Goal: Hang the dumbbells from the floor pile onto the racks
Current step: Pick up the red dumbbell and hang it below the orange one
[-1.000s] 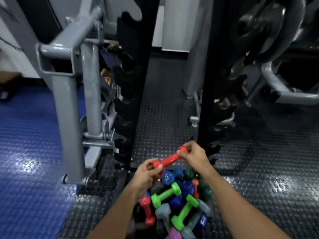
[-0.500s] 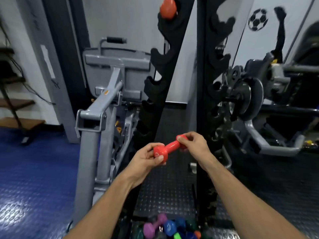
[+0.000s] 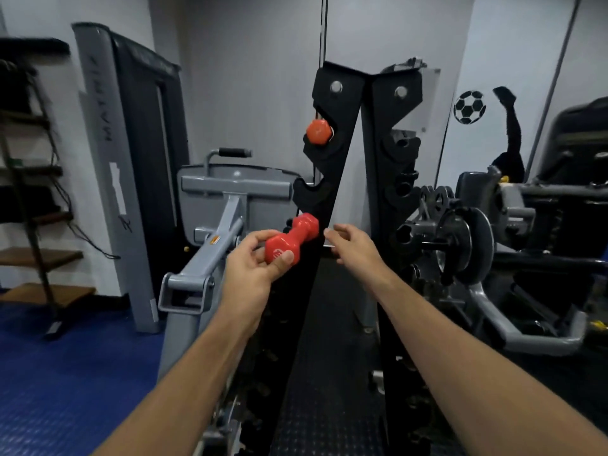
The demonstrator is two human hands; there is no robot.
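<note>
My left hand [image 3: 251, 261] grips the near head of a small red dumbbell [image 3: 291, 240], which points up and away toward the left upright of the black notched rack [image 3: 332, 153]. Its far head sits just below an empty notch. My right hand [image 3: 353, 246] hovers just right of the dumbbell with fingers apart, holding nothing. An orange dumbbell [image 3: 318, 131] hangs in the top notch of the left upright. The right upright [image 3: 391, 149] has empty notches. The floor pile is out of view.
A grey weight machine [image 3: 210, 232] stands close on the left, its arm right under my left hand. A plate-loaded machine with black discs [image 3: 467, 245] crowds the right. A wooden shelf [image 3: 36, 258] stands far left on blue flooring.
I have straightened up, so the view rose from the floor pile to the rack's top. The red dumbbell went up with both hands; my right hand has now let go of it.
</note>
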